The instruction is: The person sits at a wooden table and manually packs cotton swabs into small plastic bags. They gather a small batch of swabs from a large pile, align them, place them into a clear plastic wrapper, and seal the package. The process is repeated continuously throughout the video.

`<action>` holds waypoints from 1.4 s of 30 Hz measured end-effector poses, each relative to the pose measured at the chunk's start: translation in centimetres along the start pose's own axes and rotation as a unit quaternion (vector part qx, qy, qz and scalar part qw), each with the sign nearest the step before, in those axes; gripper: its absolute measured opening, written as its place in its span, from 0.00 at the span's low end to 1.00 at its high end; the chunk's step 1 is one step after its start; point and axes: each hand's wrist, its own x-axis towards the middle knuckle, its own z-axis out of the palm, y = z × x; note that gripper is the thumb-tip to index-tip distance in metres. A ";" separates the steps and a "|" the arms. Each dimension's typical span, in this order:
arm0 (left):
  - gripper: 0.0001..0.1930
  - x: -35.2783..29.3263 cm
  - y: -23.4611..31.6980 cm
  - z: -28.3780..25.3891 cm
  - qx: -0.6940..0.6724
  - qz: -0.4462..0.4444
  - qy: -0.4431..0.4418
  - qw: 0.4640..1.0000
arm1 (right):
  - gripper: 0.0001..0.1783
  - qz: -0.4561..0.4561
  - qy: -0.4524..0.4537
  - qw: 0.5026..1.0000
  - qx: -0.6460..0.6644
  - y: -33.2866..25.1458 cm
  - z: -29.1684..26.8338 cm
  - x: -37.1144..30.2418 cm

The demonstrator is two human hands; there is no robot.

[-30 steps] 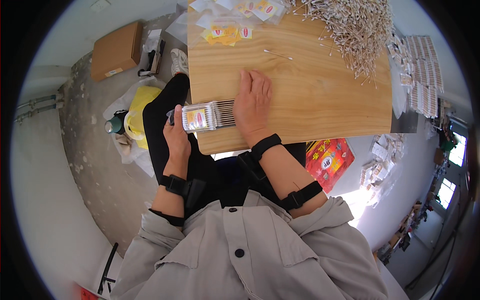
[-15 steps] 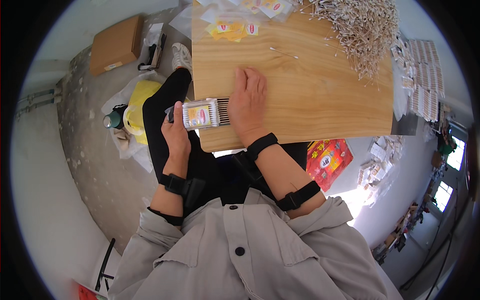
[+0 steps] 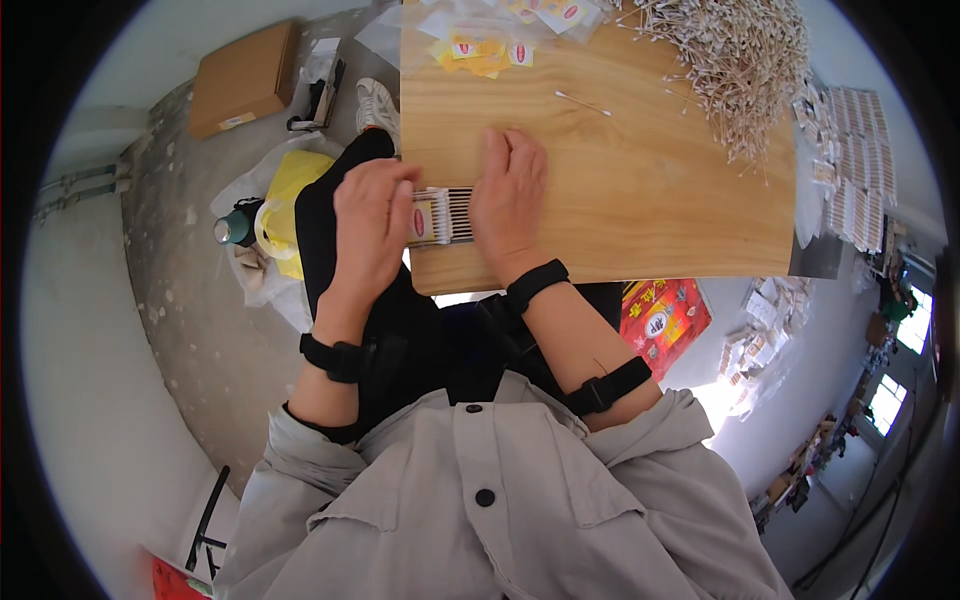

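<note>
A flat, clear pack of cotton swabs (image 3: 461, 214) lies at the left front corner of the wooden table, between my two hands. A small yellow and white label card (image 3: 420, 219) with a red oval shows inside its left part. My left hand (image 3: 371, 220) is bent over the left end of the pack, its fingertips partly hidden. My right hand (image 3: 508, 200) lies palm down over the right end, fingers curled together, covering that end. Farther back on the table rests a single loose cotton swab (image 3: 583, 103).
A large heap of loose cotton swabs (image 3: 735, 60) covers the table's far right. Yellow label cards (image 3: 478, 52) and clear plastic bags lie at the far left of the wooden table (image 3: 640, 190). Stacked swab packs (image 3: 862, 165) stand beyond the right edge. A cardboard box (image 3: 243, 80) is on the floor.
My left hand has moved up and over the pack's left end, from holding its side with the thumb on top. The label is now partly covered. The whole view has shifted slightly.
</note>
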 end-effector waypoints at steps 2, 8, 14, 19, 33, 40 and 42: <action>0.09 0.7 0.0 0.4 0.054 0.032 -0.060 0.996 | 0.18 0.002 -0.003 1.000 0.008 -0.2 -0.2 0.2; 0.07 1.9 -0.4 0.5 0.052 0.066 -0.105 0.991 | 0.19 0.006 -0.007 1.000 0.007 0.0 0.0 0.0; 0.08 2.3 0.0 -0.2 0.021 0.095 -0.140 0.985 | 0.20 0.017 -0.013 1.000 0.002 0.0 -0.2 0.0; 0.10 2.8 -0.5 0.1 0.042 0.110 -0.147 0.982 | 0.21 0.014 -0.018 1.000 0.005 0.1 0.0 0.0; 0.43 1.5 0.8 -0.5 0.076 0.096 -0.219 0.968 | 0.21 0.007 -0.008 1.000 0.007 0.2 0.2 0.0; 0.40 1.8 0.8 -0.6 0.081 0.131 -0.207 0.966 | 0.21 0.012 -0.017 1.000 0.006 0.1 0.1 -0.1; 0.40 1.9 1.0 -0.7 0.090 0.137 -0.210 0.964 | 0.21 0.014 -0.017 1.000 0.008 0.1 0.1 -0.1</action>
